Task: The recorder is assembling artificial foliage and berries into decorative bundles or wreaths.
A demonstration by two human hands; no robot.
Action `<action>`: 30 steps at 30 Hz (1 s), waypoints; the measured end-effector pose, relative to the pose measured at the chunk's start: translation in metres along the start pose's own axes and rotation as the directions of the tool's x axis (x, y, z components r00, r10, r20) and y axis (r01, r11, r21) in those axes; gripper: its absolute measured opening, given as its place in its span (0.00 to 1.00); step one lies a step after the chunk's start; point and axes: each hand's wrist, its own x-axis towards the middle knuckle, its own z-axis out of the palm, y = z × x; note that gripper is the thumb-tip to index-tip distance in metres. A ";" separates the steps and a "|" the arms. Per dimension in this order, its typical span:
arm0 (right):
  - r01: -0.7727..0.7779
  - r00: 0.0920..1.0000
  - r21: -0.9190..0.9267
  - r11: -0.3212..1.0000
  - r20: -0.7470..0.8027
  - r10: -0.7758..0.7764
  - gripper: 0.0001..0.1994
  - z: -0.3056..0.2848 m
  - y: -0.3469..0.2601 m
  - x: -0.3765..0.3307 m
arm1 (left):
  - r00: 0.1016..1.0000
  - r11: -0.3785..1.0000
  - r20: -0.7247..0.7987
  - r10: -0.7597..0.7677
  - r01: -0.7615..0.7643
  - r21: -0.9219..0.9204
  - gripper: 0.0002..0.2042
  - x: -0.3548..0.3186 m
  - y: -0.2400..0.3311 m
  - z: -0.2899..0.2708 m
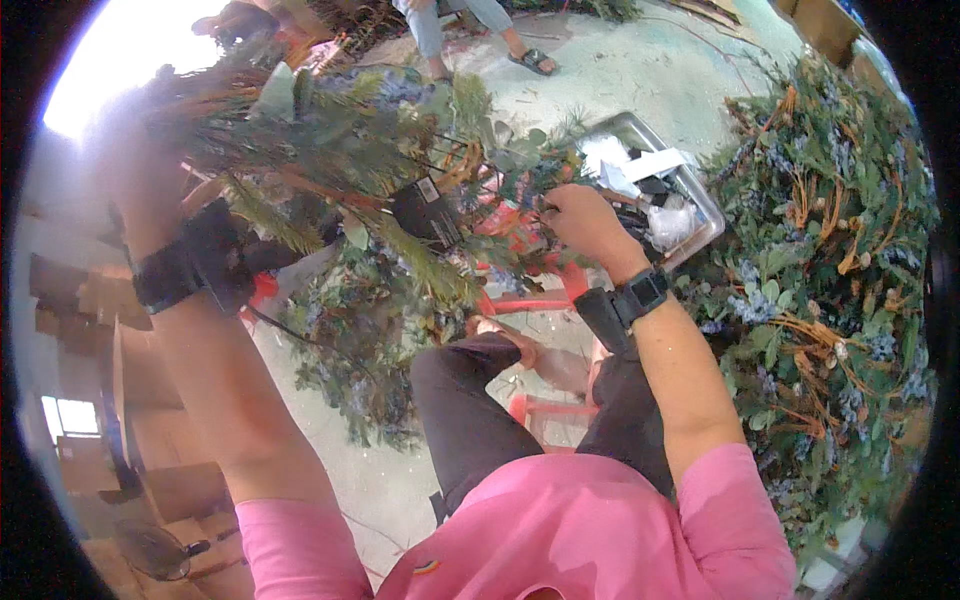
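My left hand [150, 170] is raised at the far left against a spray of artificial greenery [330, 150] with needles, leaves and brown stems. Glare and blur smear its fingers, so their grip cannot be made out. A black tag [425, 212] hangs among the stems. My right hand [585, 225] is closed at the spray's right end, beside a metal tray [708, 205]; anything between its fingers is too small to name. Below lies more greenery with bluish clusters [365, 340], partly over a red stool [530, 302].
A big heap of similar greenery [830, 300] rises on the right. The tray holds white papers and a clear plastic bag [672, 222]. Cardboard boxes [165, 400] stack up at the left. Across the floor, another person's sandalled foot [533, 60] shows at the top.
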 end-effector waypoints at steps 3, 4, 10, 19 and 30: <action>-0.113 0.993 -0.050 0.992 -0.043 0.111 0.08 0.027 0.030 0.003 | 0.752 0.545 0.213 -0.624 0.614 -0.571 0.09 0.001 0.015 0.017; -0.130 0.989 -0.077 0.989 -0.079 0.124 0.08 0.032 0.039 0.000 | 0.753 0.545 0.199 -0.627 0.607 -0.579 0.09 0.011 0.031 0.007; -0.142 0.990 0.037 0.989 -0.012 0.142 0.13 0.012 0.025 -0.016 | 0.580 0.288 0.290 -0.761 0.703 -0.650 0.10 0.022 0.049 -0.020; 0.030 1.000 0.167 0.986 -0.003 -0.030 0.11 -0.095 -0.068 -0.025 | 0.526 -0.010 0.336 -0.781 0.528 -0.849 0.07 0.037 0.064 -0.032; 0.581 0.647 -0.116 0.805 -0.534 -0.544 0.19 -0.126 -0.193 -0.033 | 0.678 -0.148 0.362 -0.639 0.354 -0.923 0.04 0.068 0.109 -0.069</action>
